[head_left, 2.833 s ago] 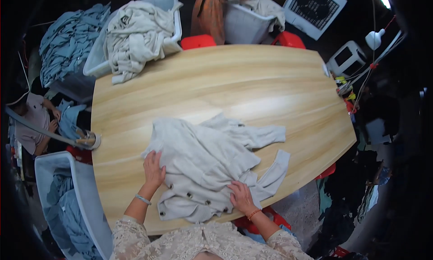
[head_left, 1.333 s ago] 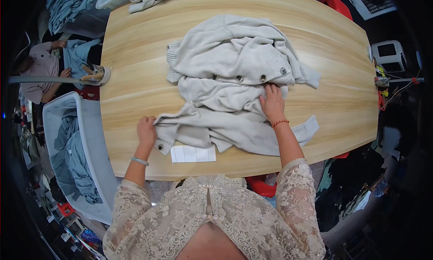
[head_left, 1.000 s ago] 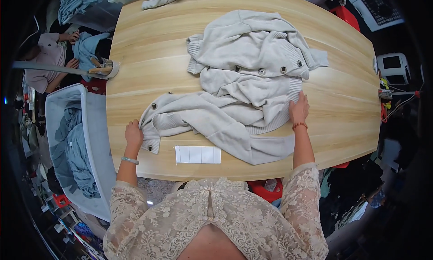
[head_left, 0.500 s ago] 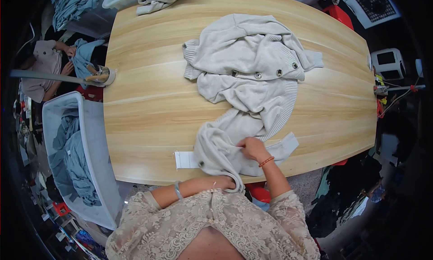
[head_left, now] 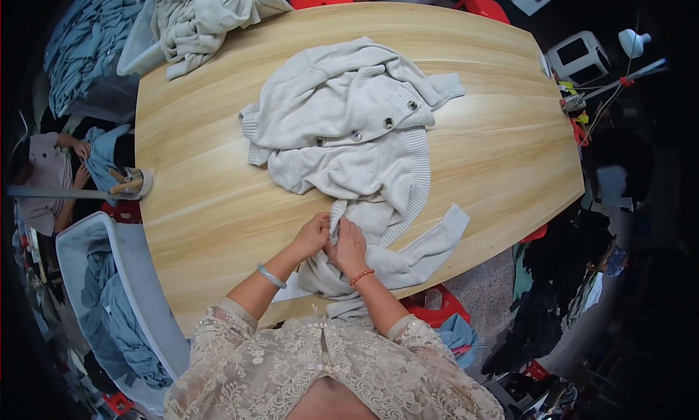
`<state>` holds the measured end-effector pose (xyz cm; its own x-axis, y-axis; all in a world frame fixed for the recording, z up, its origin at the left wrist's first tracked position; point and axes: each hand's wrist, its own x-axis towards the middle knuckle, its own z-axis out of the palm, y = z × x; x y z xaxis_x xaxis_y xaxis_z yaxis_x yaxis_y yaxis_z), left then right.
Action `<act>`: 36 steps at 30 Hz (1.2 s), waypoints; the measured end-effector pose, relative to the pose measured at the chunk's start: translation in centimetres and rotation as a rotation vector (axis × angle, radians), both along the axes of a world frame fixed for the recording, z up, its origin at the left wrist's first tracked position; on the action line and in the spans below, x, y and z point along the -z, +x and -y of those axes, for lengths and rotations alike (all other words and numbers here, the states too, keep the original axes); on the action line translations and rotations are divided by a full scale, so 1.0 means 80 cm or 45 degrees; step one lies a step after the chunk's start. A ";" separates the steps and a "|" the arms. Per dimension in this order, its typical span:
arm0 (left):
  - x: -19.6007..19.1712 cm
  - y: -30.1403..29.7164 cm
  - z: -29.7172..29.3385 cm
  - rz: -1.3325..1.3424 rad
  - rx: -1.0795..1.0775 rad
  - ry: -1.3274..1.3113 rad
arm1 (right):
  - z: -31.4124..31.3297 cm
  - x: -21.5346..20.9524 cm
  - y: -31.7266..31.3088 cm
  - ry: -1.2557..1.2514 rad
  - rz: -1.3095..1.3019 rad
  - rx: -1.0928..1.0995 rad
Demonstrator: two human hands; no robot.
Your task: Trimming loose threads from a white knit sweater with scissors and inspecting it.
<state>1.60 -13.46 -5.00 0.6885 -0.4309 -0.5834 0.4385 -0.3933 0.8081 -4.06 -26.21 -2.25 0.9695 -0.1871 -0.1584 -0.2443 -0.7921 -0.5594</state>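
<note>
Knitwear is in hand: a pale grey cardigan (head_left: 357,140) lies spread over the tabletop (head_left: 502,136), its bulk crumpled well beyond both hands and its lower part drawn back to the near edge, where it bunches under the wrists. The left hand (head_left: 312,236) is closed on a fold of the knit just beside the right hand, fingers curled around the cloth. The right hand (head_left: 349,247) is likewise pinched on the same bunched part, the two hands touching or nearly so. One sleeve (head_left: 429,242) trails out to the right of the right hand, its cuff near the tabletop's edge.

The cardigan is judged soft, limp and fairly light, though thick (the ribbed hem and cuffs look denser than the body). No shape will be held by it when lifted; any part not supported can be expected to sag and drag over the wood. Slipping is unlikely, since the knit looks grippy. Hold is best taken at the ribbed edges, shoulders or cuffs, where the cloth is firmer, and not at the buttons (head_left: 357,135), which sit further ahead of the hands. A white slip of paper (head_left: 290,292) shows partly under the cloth, just behind the left hand. Bins of other garments stand far off to the left.
</note>
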 end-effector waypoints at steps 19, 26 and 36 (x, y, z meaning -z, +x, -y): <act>-0.104 -0.067 0.129 0.257 0.605 -0.644 | 0.150 -0.037 -0.115 1.209 -0.292 0.425; -0.135 -0.049 0.152 0.473 0.497 -0.639 | 0.221 -0.131 -0.114 1.161 -0.425 0.015; -0.196 0.014 0.233 1.467 0.427 -0.243 | 0.325 -0.371 -0.150 0.514 0.327 0.293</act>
